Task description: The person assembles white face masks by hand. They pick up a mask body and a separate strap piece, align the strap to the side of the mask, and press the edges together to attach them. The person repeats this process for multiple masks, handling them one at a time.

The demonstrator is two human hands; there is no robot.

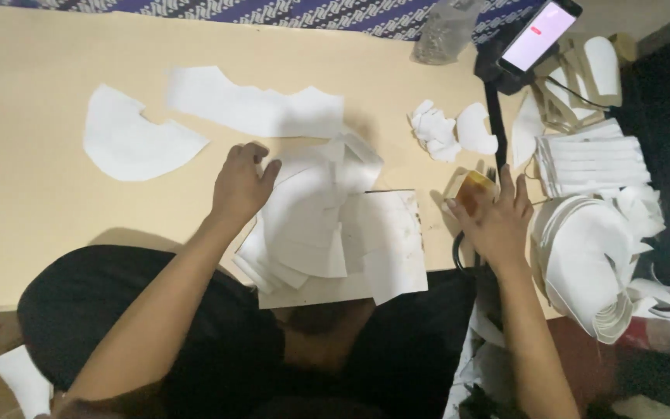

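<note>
Cream table point(32, 194) strewn with white paper cutouts point(304, 225); left hand point(240, 186) presses them flat, right hand point(498, 221) grasps an amber jar point(473, 190)

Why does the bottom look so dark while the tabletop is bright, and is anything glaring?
Head view: light falls on the table and white paper pieces; the lap below sits in shadow. The phone screen glares, washed out. The left hand and right hand look soft, slightly blurred.

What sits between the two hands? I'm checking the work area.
In the head view, a pile of white cut pieces on a board lies between the left hand and the right hand.
</note>
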